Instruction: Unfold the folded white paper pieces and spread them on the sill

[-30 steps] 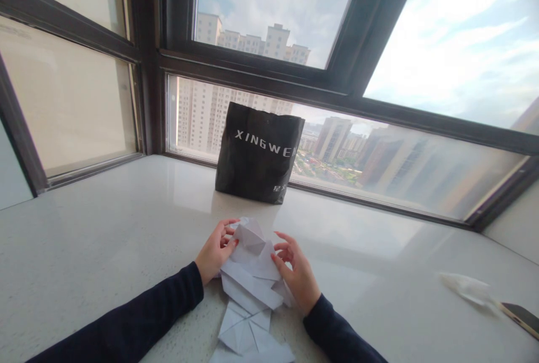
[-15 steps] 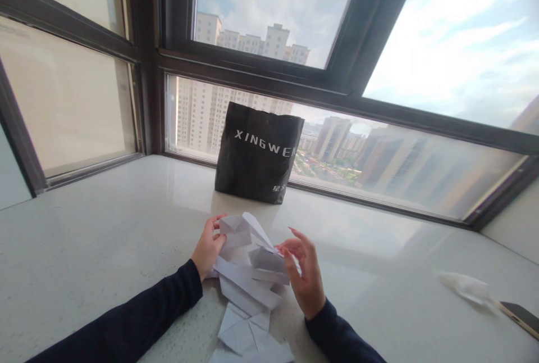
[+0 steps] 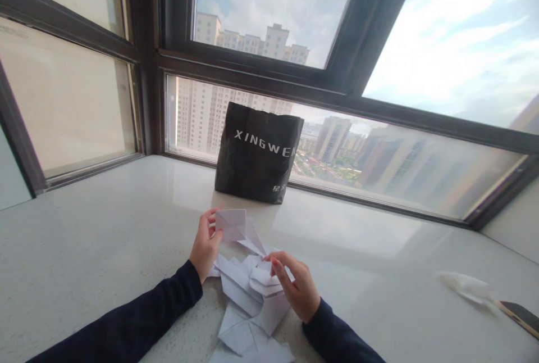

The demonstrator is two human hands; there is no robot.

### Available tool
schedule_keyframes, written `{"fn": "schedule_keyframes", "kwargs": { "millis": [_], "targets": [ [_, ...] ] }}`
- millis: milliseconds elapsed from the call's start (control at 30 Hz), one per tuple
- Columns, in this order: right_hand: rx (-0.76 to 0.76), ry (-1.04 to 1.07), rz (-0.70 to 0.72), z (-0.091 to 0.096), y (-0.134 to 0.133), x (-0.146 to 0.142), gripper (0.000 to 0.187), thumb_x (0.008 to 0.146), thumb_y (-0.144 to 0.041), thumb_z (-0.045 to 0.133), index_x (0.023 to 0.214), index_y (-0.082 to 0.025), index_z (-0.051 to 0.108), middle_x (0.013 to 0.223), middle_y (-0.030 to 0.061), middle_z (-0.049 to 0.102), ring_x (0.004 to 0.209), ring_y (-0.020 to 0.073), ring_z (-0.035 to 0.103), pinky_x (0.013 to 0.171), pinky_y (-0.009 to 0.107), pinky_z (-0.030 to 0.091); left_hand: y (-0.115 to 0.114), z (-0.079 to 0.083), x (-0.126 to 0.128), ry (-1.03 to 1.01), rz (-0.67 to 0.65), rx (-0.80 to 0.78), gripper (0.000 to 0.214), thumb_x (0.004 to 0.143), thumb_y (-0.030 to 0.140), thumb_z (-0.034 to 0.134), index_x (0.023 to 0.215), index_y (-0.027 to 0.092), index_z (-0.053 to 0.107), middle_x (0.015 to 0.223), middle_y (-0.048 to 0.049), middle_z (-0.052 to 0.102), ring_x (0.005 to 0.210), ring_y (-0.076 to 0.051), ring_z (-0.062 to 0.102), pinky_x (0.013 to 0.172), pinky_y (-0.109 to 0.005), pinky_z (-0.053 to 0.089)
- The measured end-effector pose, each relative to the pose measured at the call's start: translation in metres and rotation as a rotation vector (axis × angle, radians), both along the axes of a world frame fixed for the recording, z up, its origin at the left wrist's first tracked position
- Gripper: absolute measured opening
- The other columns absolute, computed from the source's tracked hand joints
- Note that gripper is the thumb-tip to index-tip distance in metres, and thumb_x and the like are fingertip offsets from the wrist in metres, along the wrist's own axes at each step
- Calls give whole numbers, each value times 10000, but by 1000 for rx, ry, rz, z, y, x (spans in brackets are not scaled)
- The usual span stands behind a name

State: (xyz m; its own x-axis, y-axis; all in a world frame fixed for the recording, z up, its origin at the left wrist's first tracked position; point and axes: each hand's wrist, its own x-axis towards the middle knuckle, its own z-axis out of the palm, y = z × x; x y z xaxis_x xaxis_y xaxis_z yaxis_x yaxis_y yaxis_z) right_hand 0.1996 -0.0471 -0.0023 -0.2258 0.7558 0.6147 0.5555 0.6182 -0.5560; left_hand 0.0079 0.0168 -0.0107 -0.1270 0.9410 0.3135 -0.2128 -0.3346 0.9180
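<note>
My left hand pinches a folded white paper between thumb and fingers, raised a little over the heap. A pointed flap of this paper slants down to the right. At that flap's tip, the thumb and index finger of my right hand are drawn together, apparently pinching it; the exact contact is small. Below both hands lies a loose heap of folded white papers, overlapping at odd angles. Some of them show crossing creases.
Behind the heap a black bag with white lettering stands upright by the window. At the right lie a crumpled white tissue-like thing and a dark flat device, perhaps a phone. Dark window frames border the white counter.
The folded paper in my left hand has tilted and turned its flat face toward me. My right hand has moved down and left, its fingers closing. Papers in the heap have shifted.
</note>
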Motion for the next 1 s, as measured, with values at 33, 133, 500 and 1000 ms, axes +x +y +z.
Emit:
{"fn": "schedule_keyframes", "kwargs": {
  "millis": [33,133,500,1000],
  "targets": [
    [5,18,-24,0,1,1,315,899,-340,347,789,-174,592,592,4,569,569,129,551,566,218,423,-3,2,0,18,-1,76,374,668,242,502,1025,176,411,951,-52,487,817,-202,543,741,-316,425],
    [16,74,-112,-2,5,4,327,905,-350,326,825,-173,589,595,-2,549,572,129,543,573,223,419,-17,7,0,122,-101,320,237,786,225,445,1018,176,432,857,-36,524,823,-205,550,819,-356,400],
    [-96,0,-185,-12,17,10,336,886,-386,331,799,-211,605,703,25,610,692,179,558,672,298,422,-46,14,-3,688,-387,586,319,799,206,317,1053,186,509,627,-8,585,590,-186,570,640,-294,420],
    [-188,294,-335,-57,28,14,295,824,-286,377,1081,-187,484,1031,77,596,964,193,562,829,338,454,-80,5,25,1370,-489,1153,335,846,340,537,1148,214,462,1289,-18,433,1151,-219,354,999,-368,185]
  ]
}}
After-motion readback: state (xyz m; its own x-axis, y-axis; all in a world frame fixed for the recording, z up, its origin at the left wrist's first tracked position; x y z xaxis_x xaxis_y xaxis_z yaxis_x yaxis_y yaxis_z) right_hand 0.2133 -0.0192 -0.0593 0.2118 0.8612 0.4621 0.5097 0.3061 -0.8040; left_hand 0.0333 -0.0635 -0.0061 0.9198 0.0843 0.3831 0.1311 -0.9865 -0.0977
